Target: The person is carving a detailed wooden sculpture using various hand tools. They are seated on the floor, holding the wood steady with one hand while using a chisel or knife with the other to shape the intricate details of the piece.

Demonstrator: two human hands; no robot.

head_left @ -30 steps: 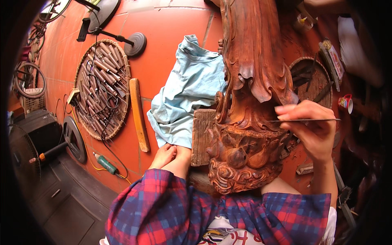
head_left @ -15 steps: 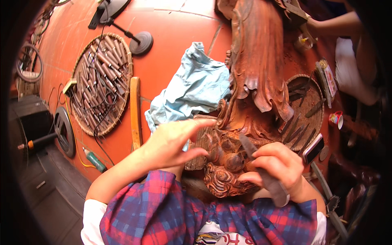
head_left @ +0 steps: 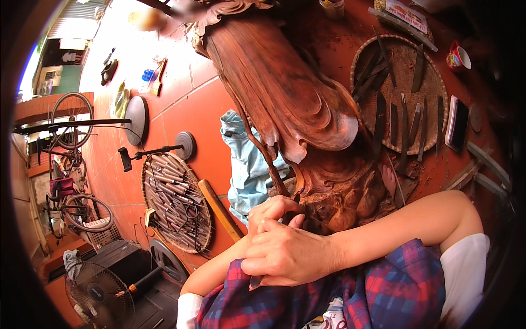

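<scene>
My right hand [head_left: 293, 255] is closed round a dark flat metal file, whose dark end [head_left: 256, 282] shows under the fingers; most of its length is hidden. Against it, slightly farther forward, my left hand [head_left: 268, 213] has its fingers curled at the file's far end, by the edge of the carving. That carving is a large reddish-brown wooden sculpture [head_left: 268, 77] with flowing folds, lying away from me. Its knobbly carved base [head_left: 342, 211] sits just beyond my right forearm. A light blue cloth [head_left: 244, 164] lies to the left of it.
On the right, a round woven tray [head_left: 402, 131] holds several files, with a phone [head_left: 457, 125] and a red-and-white cup [head_left: 458, 57] nearby. To the left are a basket of wood-handled chisels [head_left: 175, 200], a wooden bar [head_left: 219, 211], a fan [head_left: 98, 296] and a bicycle [head_left: 71, 164].
The view has swung left. My left hand, earlier open and apart, has come together with my right hand at the file; my right arm now reaches across to the left.
</scene>
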